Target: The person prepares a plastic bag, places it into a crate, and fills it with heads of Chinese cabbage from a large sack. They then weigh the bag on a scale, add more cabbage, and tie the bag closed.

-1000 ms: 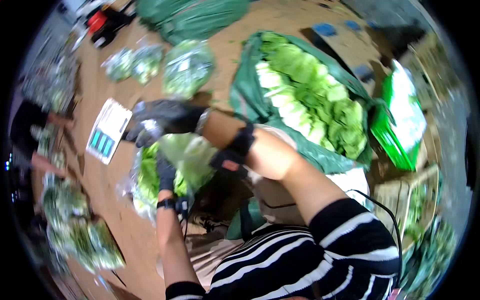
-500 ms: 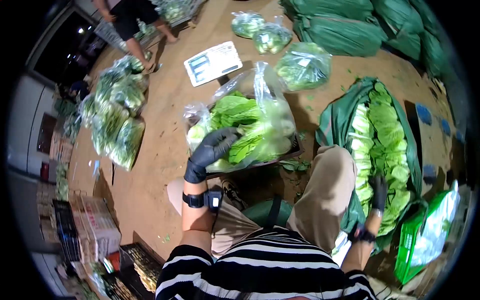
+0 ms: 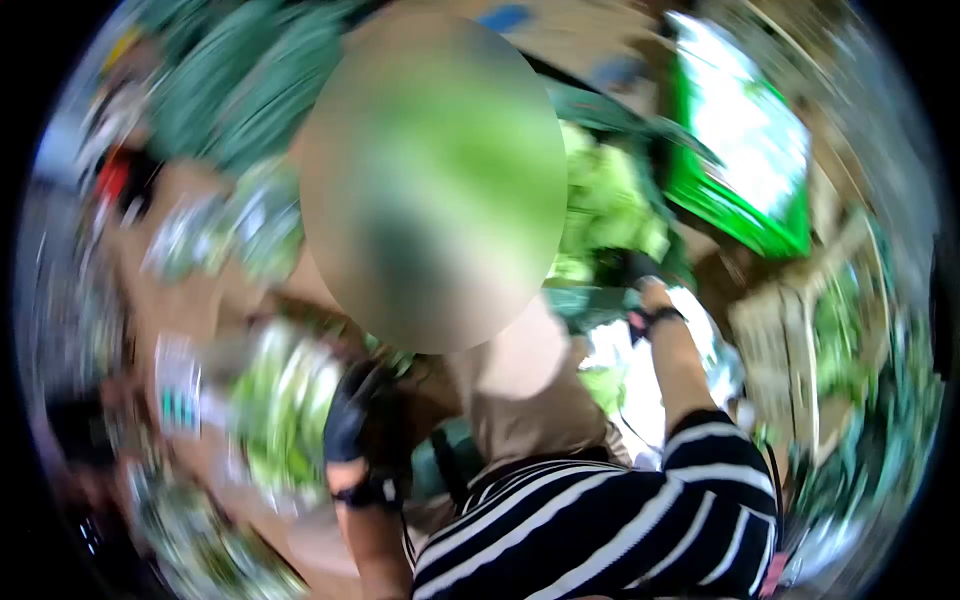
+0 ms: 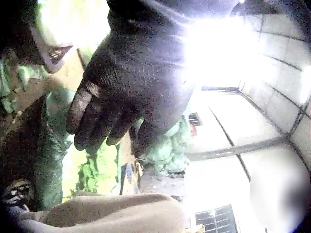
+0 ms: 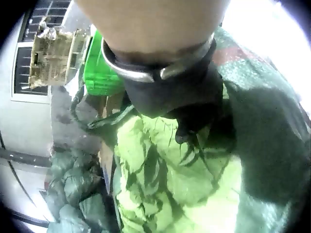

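My left hand [image 3: 358,415], in a black glove, is beside the bag of green leafy vegetables [image 3: 285,400]. In the left wrist view that gloved hand [image 4: 131,77] holds nothing, its fingers loosely extended and pointing down. To the right, my gloved right hand [image 3: 635,270] reaches into the near end of the leafy heads [image 3: 605,195] in the green sack. Seen from the right wrist, the glove [image 5: 170,94] is among the pale green leaves [image 5: 184,179]; its fingers are mostly hidden, so I cannot tell whether they grip a head.
A bright green basket [image 3: 790,235] with clear plastic stands beyond the sack, near a pale slatted crate [image 3: 785,370]. A white scale [image 3: 178,385] lies left of the bag. Filled clear bags [image 3: 265,220] sit ahead on the floor. A blurred oval covers the middle of the head view.
One second ago both hands were at the bag. The right hand has moved across to the sack; the left has come off the leaves toward me. The head view has swung about.
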{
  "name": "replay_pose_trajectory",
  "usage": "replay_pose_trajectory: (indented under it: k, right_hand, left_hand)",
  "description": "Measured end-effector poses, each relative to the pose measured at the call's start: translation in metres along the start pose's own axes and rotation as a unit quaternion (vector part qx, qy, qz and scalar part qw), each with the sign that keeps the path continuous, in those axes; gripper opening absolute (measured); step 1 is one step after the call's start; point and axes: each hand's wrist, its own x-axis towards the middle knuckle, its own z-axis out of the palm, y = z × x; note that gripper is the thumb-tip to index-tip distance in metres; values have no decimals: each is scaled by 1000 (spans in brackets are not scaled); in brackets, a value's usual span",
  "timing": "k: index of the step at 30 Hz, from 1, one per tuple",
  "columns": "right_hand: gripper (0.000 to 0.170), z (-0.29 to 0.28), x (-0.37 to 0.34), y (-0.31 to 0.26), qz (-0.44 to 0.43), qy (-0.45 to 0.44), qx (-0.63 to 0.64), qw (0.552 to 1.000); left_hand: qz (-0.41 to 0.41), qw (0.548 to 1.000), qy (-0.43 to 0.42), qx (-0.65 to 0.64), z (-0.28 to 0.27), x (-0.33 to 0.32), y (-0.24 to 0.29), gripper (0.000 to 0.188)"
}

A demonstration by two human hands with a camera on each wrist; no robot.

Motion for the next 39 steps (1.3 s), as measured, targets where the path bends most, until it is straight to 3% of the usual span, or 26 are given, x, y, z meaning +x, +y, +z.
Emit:
replay_pose_trajectory:
  k: [1, 2, 3, 4, 5, 6, 7, 9, 10, 11, 13, 14, 15, 17, 18, 20, 21, 22, 23, 24, 27, 32, 33, 35, 37, 39]
  right_hand:
    - [23, 6, 14, 11, 15, 11, -4, 1000]
    - [23, 14, 26, 28, 30, 16, -8, 999]
    - [22, 21, 36, 39, 36, 19, -10, 999]
    - [22, 21, 37, 44, 31, 19, -25, 999]
    - [21, 21, 40, 47, 21, 20, -40, 999]
    - [21, 2, 37, 41, 23, 1, -30, 999]
    - [21, 0, 40, 44, 29, -4, -27, 999]
    - [21, -10, 45, 47, -160, -51, 38, 985]
    - [22, -47, 39, 32, -57, -136, 224, 963]
    - [22, -54, 48, 29, -54, -139, 225, 963]
    - [23, -60, 75, 31, -141, -139, -41, 979]
    - [25, -54, 90, 35, -3, -119, 28, 993]
    - [28, -62, 105, 34, 149, -12, 174, 973]
    - [30, -56, 130, 34, 206, 132, 172, 954]
    - [30, -50, 146, 44, 208, 136, 167, 954]
    - [35, -31, 176, 57, 189, -2, 199, 962]
    - [35, -26, 181, 55, 187, -3, 197, 962]
    - [37, -24, 186, 51, 228, 37, 176, 957]
    - [40, -20, 194, 47, 266, 75, 156, 948]
    - [45, 31, 215, 51, 229, 401, 252, 851]
    - [46, 1, 213, 47, 205, 239, 393, 864]
    - [48, -46, 205, 39, 186, -5, 736, 651]
    - [52, -30, 212, 50, 135, 25, 584, 800]
    - [55, -69, 199, 26, 70, 14, 428, 901]
    - [43, -76, 204, 25, 40, 7, 573, 819]
    - [42, -67, 210, 36, 75, 8, 494, 866]
  left_hand:
    - [-122, 988, -1, -99, 6, 10, 9, 21]
    - [-46, 994, -49, -91, 16, 32, 5, 20]
    - [-109, 986, -82, -100, 33, 35, -17, 23]
    - [-275, 899, -41, -339, 45, 46, -26, 26]
    - [-424, 727, 6, -540, 55, 56, -33, 29]
    - [-353, 777, -7, -522, 61, 72, -33, 34]
    - [-381, 759, 3, -528, 61, 92, -32, 35]
    - [-381, 709, -3, -594, 60, 141, -10, 31]
    - [-312, 780, -51, -539, 70, 165, -21, 27]
    - [-284, 828, -113, -470, 78, 187, -35, 24]
    - [-286, 826, -201, -444, 93, 232, -46, 23]
    - [-288, 824, -204, -444, 103, 251, -48, 23]
    - [-261, 823, -214, -457, 114, 270, -49, 23]
    - [-205, 837, -242, -447, 133, 303, -55, 32]
    - [-168, 834, -249, -464, 148, 322, -58, 30]
    - [-129, 830, -254, -480, 168, 359, -58, 28]
    - [-8, 896, -217, -388, 176, 374, -53, 27]
    - [113, 937, -171, -284, 184, 391, -46, 26]
    - [99, 954, -181, -217, 188, 406, -36, 26]
    - [83, 966, -193, -149, 193, 420, -25, 26]
    - [18, 955, -128, -267, 228, 446, -2, 31]
    - [4, 957, -83, -276, 275, 496, 27, 61]
    - [-23, 955, -74, -286, 286, 506, 27, 71]
    - [9, 939, -85, -334, 322, 503, 8, 94]
    - [-21, 968, -93, -231, 327, 495, -8, 97]
    - [-85, 953, -149, -252, 306, 496, -9, 99]
